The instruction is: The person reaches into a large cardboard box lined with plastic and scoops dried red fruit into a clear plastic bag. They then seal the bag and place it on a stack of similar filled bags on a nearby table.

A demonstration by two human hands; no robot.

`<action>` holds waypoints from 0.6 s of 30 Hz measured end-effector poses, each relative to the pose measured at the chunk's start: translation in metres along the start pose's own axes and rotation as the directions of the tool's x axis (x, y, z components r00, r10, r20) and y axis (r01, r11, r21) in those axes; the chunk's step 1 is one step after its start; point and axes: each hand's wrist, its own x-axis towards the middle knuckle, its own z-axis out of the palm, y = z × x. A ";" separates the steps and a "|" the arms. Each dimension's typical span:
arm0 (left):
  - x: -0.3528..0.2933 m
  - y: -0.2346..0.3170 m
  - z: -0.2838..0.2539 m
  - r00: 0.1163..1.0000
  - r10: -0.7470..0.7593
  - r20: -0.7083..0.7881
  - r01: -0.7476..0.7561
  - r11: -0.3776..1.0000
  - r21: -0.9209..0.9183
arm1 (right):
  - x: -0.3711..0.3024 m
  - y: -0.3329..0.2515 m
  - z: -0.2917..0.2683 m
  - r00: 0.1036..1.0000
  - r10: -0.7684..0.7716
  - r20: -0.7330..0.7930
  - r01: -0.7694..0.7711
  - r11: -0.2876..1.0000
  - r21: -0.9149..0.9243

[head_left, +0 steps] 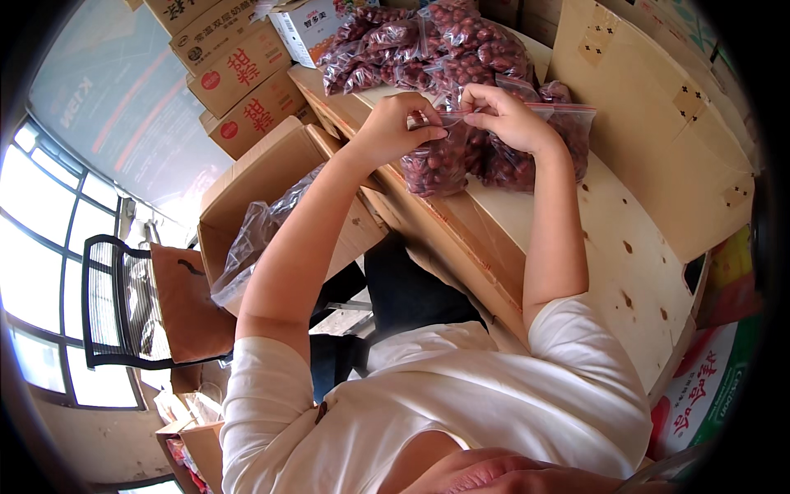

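Observation:
Between my hands hangs a clear zip bag (436,167) filled with dark red dates, upright at the near edge of the wooden table. My left hand (401,128) pinches the top edge of this bag at its left side. With thumb and fingers closed, my right hand (512,119) grips the same top edge farther right. Just beside it, partly behind my right wrist, stands another zip bag of dates (573,132). Farther back lies a heap of filled date bags (428,45).
An open cardboard box (239,177) with a clear plastic liner (263,239) stands left of the table (613,247). Stacked cartons (239,74) rise behind it. A large cardboard sheet (650,115) borders the table's right side. A mesh-backed chair (123,305) is at far left.

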 end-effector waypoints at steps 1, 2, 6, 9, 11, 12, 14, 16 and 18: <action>-0.001 0.000 0.002 0.999 -0.022 -0.027 0.022 1.000 -0.005 | 0.000 0.001 0.000 1.000 0.006 -0.002 -0.006 1.000 -0.009; -0.001 0.001 0.005 0.998 -0.042 -0.053 0.042 0.999 -0.010 | 0.001 0.003 -0.001 1.000 0.011 -0.006 -0.012 1.000 -0.019; -0.003 0.006 0.008 0.990 -0.105 -0.095 0.103 0.994 -0.031 | 0.003 0.011 0.000 0.993 -0.103 -0.058 0.102 0.994 -0.028; -0.004 0.005 0.010 0.986 -0.120 -0.113 0.111 0.991 -0.077 | 0.001 0.006 0.001 0.992 -0.104 -0.069 0.104 0.995 -0.003; -0.004 0.004 0.011 0.985 -0.102 -0.139 0.091 0.993 -0.079 | -0.001 0.001 0.000 0.996 -0.062 -0.060 0.064 0.997 0.033; -0.005 0.004 0.012 0.984 -0.093 -0.152 0.082 0.994 -0.079 | -0.002 -0.003 -0.001 0.998 -0.042 -0.054 0.045 0.998 0.051; -0.005 0.004 0.014 0.979 -0.111 -0.170 0.094 0.990 -0.105 | -0.005 -0.010 0.000 0.999 -0.031 -0.045 0.032 0.999 0.026; -0.005 0.002 0.016 0.976 -0.119 -0.183 0.097 0.988 -0.122 | -0.005 -0.011 0.002 0.998 -0.038 -0.051 0.039 0.999 0.022; -0.006 -0.002 0.017 0.974 -0.117 -0.194 0.093 0.987 -0.131 | -0.002 -0.007 0.005 0.995 -0.064 -0.071 0.067 0.997 0.040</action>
